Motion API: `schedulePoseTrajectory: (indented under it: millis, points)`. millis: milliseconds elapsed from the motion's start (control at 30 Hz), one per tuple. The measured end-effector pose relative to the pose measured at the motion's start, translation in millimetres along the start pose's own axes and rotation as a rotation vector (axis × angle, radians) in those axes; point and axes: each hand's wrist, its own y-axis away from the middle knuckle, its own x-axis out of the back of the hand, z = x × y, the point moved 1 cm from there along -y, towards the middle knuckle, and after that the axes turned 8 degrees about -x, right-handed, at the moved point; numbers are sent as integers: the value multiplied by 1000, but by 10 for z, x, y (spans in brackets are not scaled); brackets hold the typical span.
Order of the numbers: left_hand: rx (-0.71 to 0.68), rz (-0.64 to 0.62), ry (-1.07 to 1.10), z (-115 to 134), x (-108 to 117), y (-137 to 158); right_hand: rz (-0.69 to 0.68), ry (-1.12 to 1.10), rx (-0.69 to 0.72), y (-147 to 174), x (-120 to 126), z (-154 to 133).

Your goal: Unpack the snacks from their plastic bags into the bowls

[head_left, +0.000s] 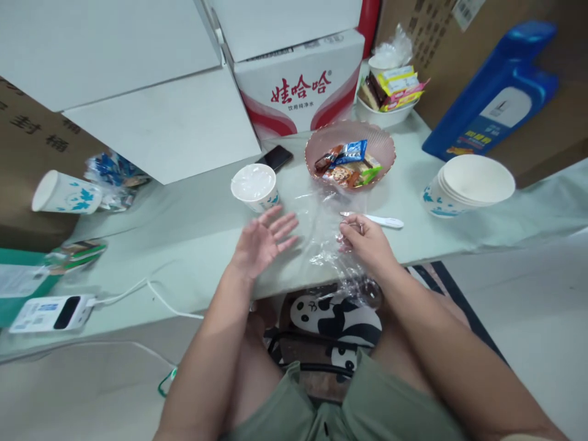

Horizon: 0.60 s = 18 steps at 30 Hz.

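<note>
My right hand (362, 239) pinches a sheet of clear plastic film (324, 257), which drapes over the table's front edge. A white-handled knife (384, 221) lies just beyond those fingers. My left hand (264, 242) is palm up with its fingers spread, holding nothing. Right behind it stands a paper cup (255, 187) with clear plastic over its mouth. Past the film sits a pink scalloped bowl (386, 165) with several wrapped snacks (349, 162) in it.
A dark phone (277, 158) lies behind the cup. Stacked paper cups (468, 187) and a blue bottle (493, 98) stand at right. Boxes (301, 92) line the back. At left are a tipped paper cup (67, 193), a power bank (52, 313) and its white cable (160, 301).
</note>
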Motion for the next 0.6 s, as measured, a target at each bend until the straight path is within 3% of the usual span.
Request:
schedulePoseTrajectory:
  millis: [67, 133, 300, 367, 467, 533, 600]
  points:
    - [139, -34, -30, -141, -114, -37, 23, -101, -24, -27, -83, 53]
    - [193, -34, -169, -259, -220, -73, -5, -139, -27, -49, -145, 73]
    - [59, 16, -607, -277, -277, -122, -41, 2, 3, -40, -89, 55]
    - [11, 54, -630, -215, -221, -122, -88, 88, -1, -31, -35, 56]
    - [37, 86, -478, -154, -149, -109, -136, 134, -9, -27, 11, 68]
    - [80, 52, -442, -154, -150, -93, -104, 160, 27, -25, 15, 67]
    - [88, 18, -538, -171, -185, -73, -72, 191, 78, -15, 1, 57]
